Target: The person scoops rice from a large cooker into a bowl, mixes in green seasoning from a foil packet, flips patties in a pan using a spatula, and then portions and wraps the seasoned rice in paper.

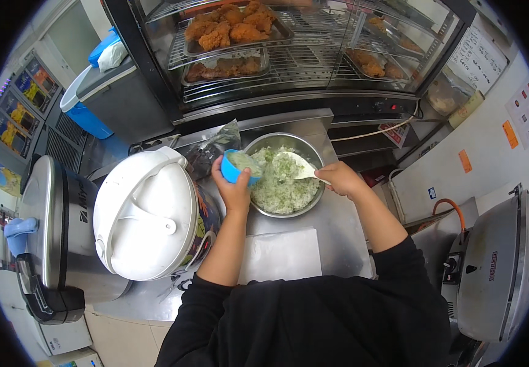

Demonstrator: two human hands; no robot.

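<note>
A steel mixing bowl (321,160) stands on the metal counter, holding rice (277,192) speckled with green. In my left hand (236,194) is a small blue bowl (230,170), tilted at the left rim of the steel one, with pale green-white rice inside. My right hand (341,178) grips the handle of a white rice paddle (303,166). The paddle's blade lies in the rice, partly covered by green bits. Both hands are closed on what they hold.
Left of my arm stand a white-lidded rice cooker (145,214) and a larger steel cooker (50,214). Sheets of white paper (281,255) lie in front of the bowl; a clear plastic bag (210,153) sits behind it. A glass display case (313,92) with fried chicken rises behind.
</note>
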